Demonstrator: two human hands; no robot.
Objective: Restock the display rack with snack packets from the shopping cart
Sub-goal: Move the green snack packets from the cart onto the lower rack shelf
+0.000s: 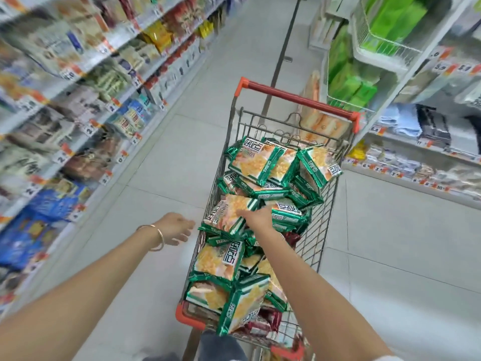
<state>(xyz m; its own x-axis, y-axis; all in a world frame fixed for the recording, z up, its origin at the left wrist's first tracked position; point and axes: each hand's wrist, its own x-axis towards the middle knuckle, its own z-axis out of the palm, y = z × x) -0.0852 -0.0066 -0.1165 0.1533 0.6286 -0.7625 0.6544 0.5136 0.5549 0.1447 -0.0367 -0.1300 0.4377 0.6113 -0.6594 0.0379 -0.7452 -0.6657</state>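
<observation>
Midway along the shopping cart, on top of the heap of green-edged snack packets, lies the snack packet that the coming move turns on: it sits tilted at the cart's left wall, its long axis running from the near left up to the far right, picture side up. The right hand is at that packet's far-right end, touching it, with the fingers bent over the edge in what looks like a grip. The thumb side is hidden, so how firm the hold is cannot be told. The right arm is stretched nearly straight, forward over the near half of the cart, the wrist turned a little inward towards the left. The left hand hangs outside the cart, just beside its left wall and near the packet's lower-left corner, holding nothing, its fingers loose and slightly spread, with bangles on the wrist. It is the farther of the two from the packet, yet well placed to take the free end. Stocked shelving runs along the left of the aisle, blurred, so the lift will likely have to swing leftward across the cart wall. Which shelf is to be filled cannot be told.
</observation>
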